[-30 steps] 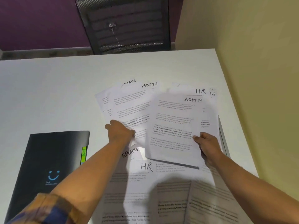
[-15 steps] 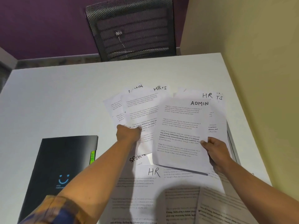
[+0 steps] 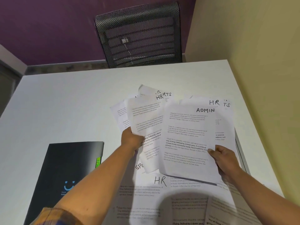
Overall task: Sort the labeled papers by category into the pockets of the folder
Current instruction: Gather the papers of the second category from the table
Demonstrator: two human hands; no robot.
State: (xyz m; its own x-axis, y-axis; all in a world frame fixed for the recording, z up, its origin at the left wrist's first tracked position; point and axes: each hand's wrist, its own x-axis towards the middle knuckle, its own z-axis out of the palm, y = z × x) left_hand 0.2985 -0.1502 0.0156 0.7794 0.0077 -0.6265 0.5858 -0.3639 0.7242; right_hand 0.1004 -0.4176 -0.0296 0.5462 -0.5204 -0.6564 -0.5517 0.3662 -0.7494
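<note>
My left hand (image 3: 132,139) grips a fanned bunch of printed sheets (image 3: 146,114); labels HR and part of SPORTS show at their tops. My right hand (image 3: 224,157) holds a second bunch with an ADMIN sheet (image 3: 188,135) on top, and HR and SPORTS sheets peek out behind it. Both bunches are raised above the table. More sheets lie on the table under my arms, among them one marked HR (image 3: 159,181) and one partly hidden SPORTS sheet (image 3: 139,166). The black folder (image 3: 68,168) lies closed at the left, with a green tab at its right edge.
The white table (image 3: 73,103) meets a yellow wall along its right side. A black mesh chair (image 3: 139,34) stands behind the far edge. A grey flat edge (image 3: 241,153) shows under the papers at the right.
Both hands keep their bunches. The sheets in my left hand have curled and shifted a little upward, and the view has tilted upward.
</note>
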